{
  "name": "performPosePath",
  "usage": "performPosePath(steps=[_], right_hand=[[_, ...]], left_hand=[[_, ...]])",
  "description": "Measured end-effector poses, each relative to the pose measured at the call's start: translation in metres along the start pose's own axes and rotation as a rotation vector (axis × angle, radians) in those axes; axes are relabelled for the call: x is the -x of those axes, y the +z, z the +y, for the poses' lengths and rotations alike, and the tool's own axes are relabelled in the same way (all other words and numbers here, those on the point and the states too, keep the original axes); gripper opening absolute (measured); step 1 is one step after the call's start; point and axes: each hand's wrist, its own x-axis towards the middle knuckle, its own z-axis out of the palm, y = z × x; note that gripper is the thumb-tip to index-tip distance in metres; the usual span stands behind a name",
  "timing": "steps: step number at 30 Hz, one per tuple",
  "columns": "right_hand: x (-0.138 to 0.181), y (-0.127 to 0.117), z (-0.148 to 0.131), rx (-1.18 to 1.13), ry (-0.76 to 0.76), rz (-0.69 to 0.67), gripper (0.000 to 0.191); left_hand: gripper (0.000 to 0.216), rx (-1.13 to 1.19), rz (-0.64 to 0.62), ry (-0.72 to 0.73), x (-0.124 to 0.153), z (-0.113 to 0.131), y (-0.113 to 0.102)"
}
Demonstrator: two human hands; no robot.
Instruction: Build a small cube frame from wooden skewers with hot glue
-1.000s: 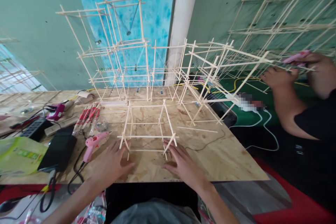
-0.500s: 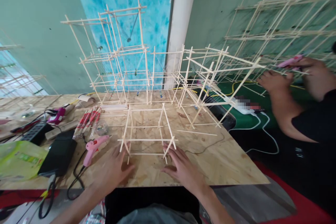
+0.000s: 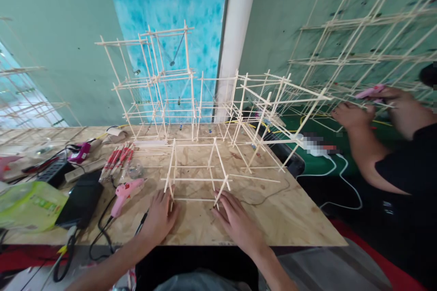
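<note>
A small open box frame of thin wooden sticks (image 3: 196, 180) stands on the board in front of me. My left hand (image 3: 160, 216) is closed at its lower left corner, the near leg between thumb and fingers. At the lower right corner my right hand (image 3: 237, 218) has its fingers and thumb about the other near leg. The fingertips are partly hidden by the sticks. Left of my left hand lies a pink glue gun (image 3: 125, 195) with a black cord. A loose stick (image 3: 256, 178) lies beyond my right hand.
Taller stick structures (image 3: 153, 82) stand behind, another (image 3: 269, 120) at the right corner. On the left are stick bundles with red wrapping (image 3: 118, 161), a black box (image 3: 82, 198) and a yellow-green bag (image 3: 32, 207). At right, a co-worker's hands (image 3: 355, 116) work with a pink glue gun (image 3: 370, 92).
My hands have drawn in on the frame's near legs, the left thumb coming up against its leg. The view has shifted slightly. The stick frame stands in about the same place.
</note>
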Motion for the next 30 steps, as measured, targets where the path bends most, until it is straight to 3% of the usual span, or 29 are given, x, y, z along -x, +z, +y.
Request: performPosePath(steps=[17, 21, 25, 26, 28, 30], right_hand=[[-0.005, -0.004, -0.007, 0.001, -0.01, -0.031, 0.038], [-0.005, -0.007, -0.013, -0.002, -0.033, 0.109, 0.036], [0.008, -0.04, -0.057, -0.142, -0.098, 0.382, 0.01], [0.012, -0.052, -0.074, -0.24, -0.127, 0.37, 0.008], [0.014, -0.074, -0.112, -0.442, -0.23, 0.176, 0.017], [0.008, -0.091, -0.144, -0.523, -0.473, 0.043, 0.02]], left_hand=[[0.041, 0.041, 0.006, -0.087, -0.003, 0.018, -0.013], [0.047, 0.029, -0.016, -0.085, -0.003, 0.016, -0.012], [0.05, 0.029, -0.037, -0.07, -0.002, 0.012, -0.009], [0.051, 0.033, -0.035, -0.063, -0.002, 0.011, -0.008], [0.051, 0.04, -0.031, -0.056, -0.002, 0.009, -0.006], [0.053, 0.04, -0.041, -0.074, -0.003, 0.008, -0.004]])
